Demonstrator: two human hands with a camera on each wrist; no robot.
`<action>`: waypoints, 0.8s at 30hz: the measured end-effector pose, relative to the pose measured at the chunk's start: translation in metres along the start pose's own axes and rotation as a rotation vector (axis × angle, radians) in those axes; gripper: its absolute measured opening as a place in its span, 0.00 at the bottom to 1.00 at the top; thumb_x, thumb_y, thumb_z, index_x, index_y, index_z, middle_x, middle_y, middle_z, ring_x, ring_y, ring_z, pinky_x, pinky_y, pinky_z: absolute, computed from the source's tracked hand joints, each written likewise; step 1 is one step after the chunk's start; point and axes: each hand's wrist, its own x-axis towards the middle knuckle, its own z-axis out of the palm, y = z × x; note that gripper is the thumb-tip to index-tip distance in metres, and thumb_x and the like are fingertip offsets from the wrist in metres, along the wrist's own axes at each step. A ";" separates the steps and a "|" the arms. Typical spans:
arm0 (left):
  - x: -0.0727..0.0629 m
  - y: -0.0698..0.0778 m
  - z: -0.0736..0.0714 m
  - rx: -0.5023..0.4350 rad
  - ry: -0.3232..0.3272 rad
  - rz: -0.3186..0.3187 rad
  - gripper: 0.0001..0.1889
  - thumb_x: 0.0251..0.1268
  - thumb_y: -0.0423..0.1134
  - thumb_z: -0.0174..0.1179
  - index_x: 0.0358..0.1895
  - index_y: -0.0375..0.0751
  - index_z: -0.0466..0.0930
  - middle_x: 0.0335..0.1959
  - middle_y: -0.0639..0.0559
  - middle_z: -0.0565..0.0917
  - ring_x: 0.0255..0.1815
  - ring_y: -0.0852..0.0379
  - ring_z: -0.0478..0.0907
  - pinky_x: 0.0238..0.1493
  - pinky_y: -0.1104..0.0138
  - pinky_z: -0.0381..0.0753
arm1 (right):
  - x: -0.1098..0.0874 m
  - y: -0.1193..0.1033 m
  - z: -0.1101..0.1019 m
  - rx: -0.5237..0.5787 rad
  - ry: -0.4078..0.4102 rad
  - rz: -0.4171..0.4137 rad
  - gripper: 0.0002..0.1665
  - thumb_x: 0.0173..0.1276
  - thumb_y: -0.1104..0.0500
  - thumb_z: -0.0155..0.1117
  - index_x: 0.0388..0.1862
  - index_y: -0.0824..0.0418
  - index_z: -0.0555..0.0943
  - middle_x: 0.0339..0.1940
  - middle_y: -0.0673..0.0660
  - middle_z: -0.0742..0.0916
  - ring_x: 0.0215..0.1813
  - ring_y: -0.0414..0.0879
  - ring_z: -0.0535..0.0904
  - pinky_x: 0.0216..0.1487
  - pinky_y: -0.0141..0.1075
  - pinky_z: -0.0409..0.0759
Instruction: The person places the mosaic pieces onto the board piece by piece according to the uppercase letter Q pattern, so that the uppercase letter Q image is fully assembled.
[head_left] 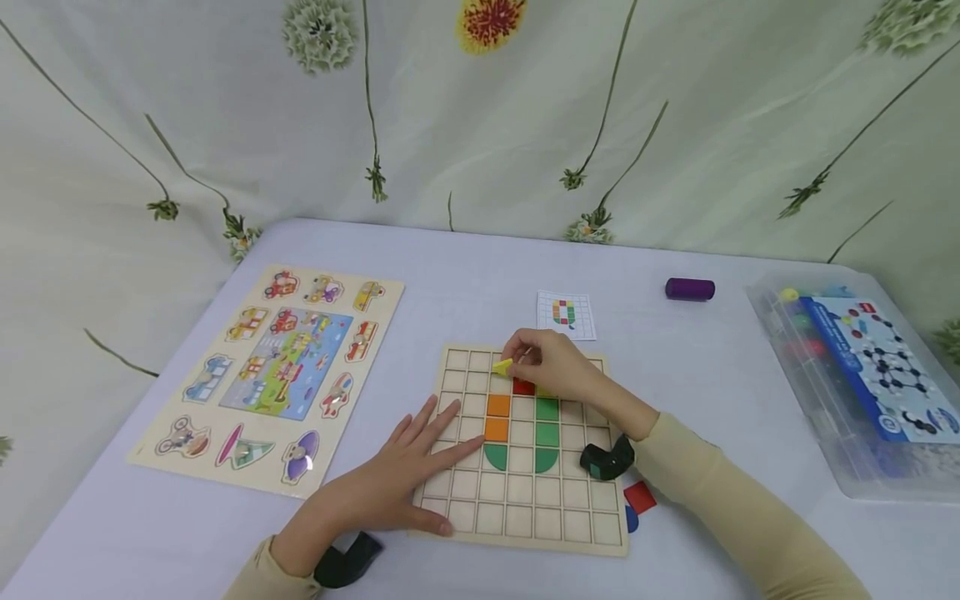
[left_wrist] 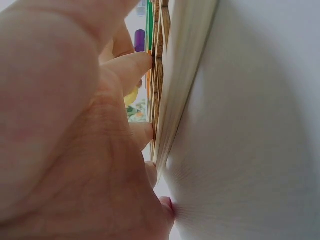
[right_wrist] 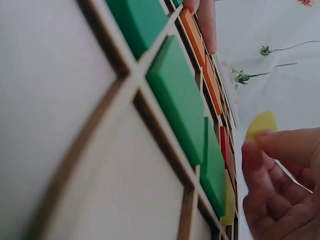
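A wooden grid board [head_left: 547, 492] lies on the table in the head view. My left hand [head_left: 382, 483] rests with spread, straight fingers on its left part, thumb at the near edge. Above the far rows, my right hand [head_left: 551, 358] pinches a yellow tile with a curved edge [right_wrist: 261, 123] between thumb and fingertips; in the right wrist view it is held off the board. Orange tiles [head_left: 498, 406] fill a column left of centre, ending in a green rounded tile [head_left: 496, 456]. Green tiles [head_left: 547, 410] form another column. A red tile [head_left: 523, 387] and a yellow one [right_wrist: 229, 197], partly hidden, sit at the far end.
Beyond the board lies a pattern card [head_left: 566, 327]. A picture puzzle board [head_left: 348, 333] is at left, a purple cylinder [head_left: 690, 289] at back right, a clear plastic box [head_left: 847, 475] at right. Loose red [head_left: 640, 497] and blue [head_left: 632, 519] pieces lie by the board's right edge.
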 end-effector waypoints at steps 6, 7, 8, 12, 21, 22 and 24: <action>0.000 0.000 -0.001 0.003 -0.002 0.002 0.48 0.48 0.60 0.66 0.74 0.58 0.52 0.75 0.44 0.36 0.71 0.42 0.23 0.64 0.40 0.36 | 0.000 -0.003 0.001 0.034 0.054 -0.002 0.02 0.61 0.66 0.65 0.34 0.64 0.81 0.28 0.50 0.84 0.30 0.40 0.80 0.36 0.32 0.78; 0.000 0.000 -0.001 0.003 -0.002 0.003 0.48 0.48 0.60 0.66 0.74 0.58 0.52 0.75 0.44 0.36 0.71 0.42 0.23 0.64 0.40 0.36 | 0.000 -0.004 0.002 0.016 0.065 -0.016 0.02 0.61 0.66 0.66 0.33 0.64 0.82 0.29 0.49 0.84 0.31 0.39 0.80 0.36 0.32 0.78; 0.000 0.000 -0.001 0.002 -0.003 0.004 0.48 0.48 0.60 0.66 0.74 0.57 0.52 0.75 0.44 0.36 0.71 0.42 0.23 0.64 0.40 0.36 | 0.000 -0.005 0.003 -0.006 0.073 -0.030 0.02 0.61 0.66 0.66 0.33 0.64 0.82 0.29 0.49 0.85 0.31 0.39 0.80 0.36 0.32 0.78; 0.000 0.000 -0.001 0.003 -0.001 0.009 0.48 0.48 0.60 0.66 0.74 0.56 0.52 0.75 0.43 0.36 0.71 0.41 0.24 0.64 0.40 0.36 | 0.000 -0.008 0.005 -0.076 0.072 -0.071 0.02 0.61 0.64 0.67 0.32 0.63 0.84 0.29 0.47 0.85 0.31 0.38 0.78 0.36 0.31 0.77; 0.000 0.000 -0.001 0.008 -0.001 0.008 0.48 0.48 0.59 0.67 0.74 0.56 0.53 0.75 0.43 0.36 0.71 0.41 0.24 0.64 0.40 0.36 | -0.002 -0.010 0.008 -0.135 0.014 -0.081 0.04 0.57 0.67 0.69 0.30 0.60 0.83 0.31 0.48 0.84 0.33 0.40 0.78 0.38 0.33 0.77; 0.000 0.000 -0.001 0.005 -0.001 0.006 0.48 0.48 0.59 0.67 0.74 0.56 0.53 0.75 0.43 0.36 0.71 0.41 0.24 0.64 0.40 0.36 | -0.002 -0.010 0.008 -0.140 0.011 -0.082 0.04 0.57 0.67 0.70 0.30 0.60 0.83 0.31 0.48 0.83 0.34 0.40 0.79 0.39 0.33 0.77; 0.000 0.000 -0.001 0.006 -0.004 0.003 0.48 0.48 0.59 0.67 0.74 0.56 0.53 0.75 0.43 0.36 0.71 0.42 0.23 0.64 0.40 0.36 | -0.002 -0.009 0.009 -0.152 0.005 -0.084 0.05 0.56 0.67 0.70 0.29 0.60 0.82 0.30 0.49 0.83 0.36 0.41 0.79 0.41 0.33 0.77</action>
